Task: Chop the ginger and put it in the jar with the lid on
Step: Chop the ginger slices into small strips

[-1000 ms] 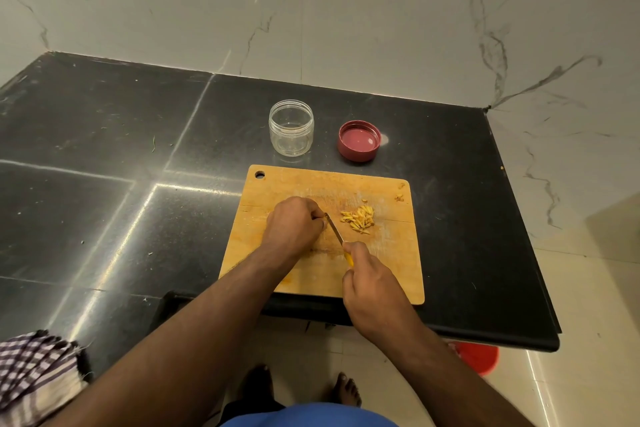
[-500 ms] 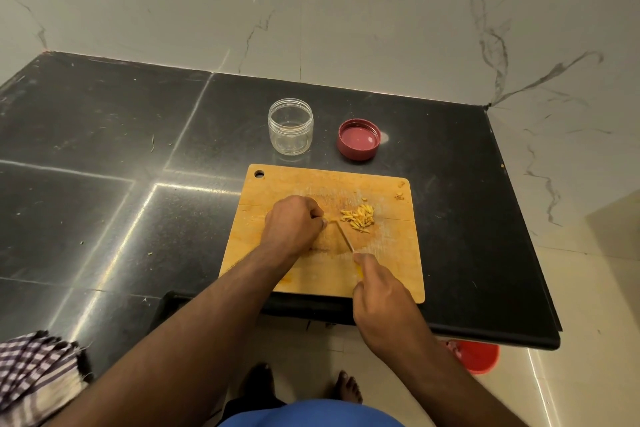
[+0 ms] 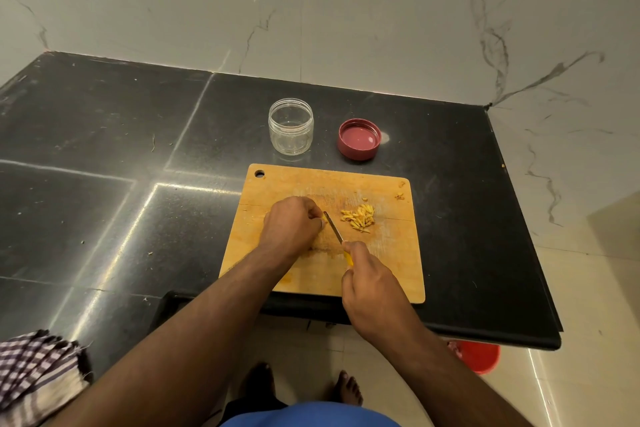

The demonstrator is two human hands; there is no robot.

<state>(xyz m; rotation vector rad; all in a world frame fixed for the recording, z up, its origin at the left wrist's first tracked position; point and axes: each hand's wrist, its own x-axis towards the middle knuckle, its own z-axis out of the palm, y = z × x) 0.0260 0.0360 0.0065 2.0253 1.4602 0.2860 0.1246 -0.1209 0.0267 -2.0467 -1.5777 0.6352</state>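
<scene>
Yellow chopped ginger (image 3: 358, 221) right of knife (image 3: 333, 228) | right hand (image 3: 372, 284) grips knife | left hand (image 3: 291, 227) curled, contents hidden

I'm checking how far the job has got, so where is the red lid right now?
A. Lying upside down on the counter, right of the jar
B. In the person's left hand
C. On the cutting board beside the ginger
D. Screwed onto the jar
A: the red lid lies open side up on the black counter, apart from the empty, uncovered jar to its left.

Right hand (image 3: 372, 282) holds knife (image 3: 333, 226) beside curled left hand (image 3: 291, 225).
</scene>
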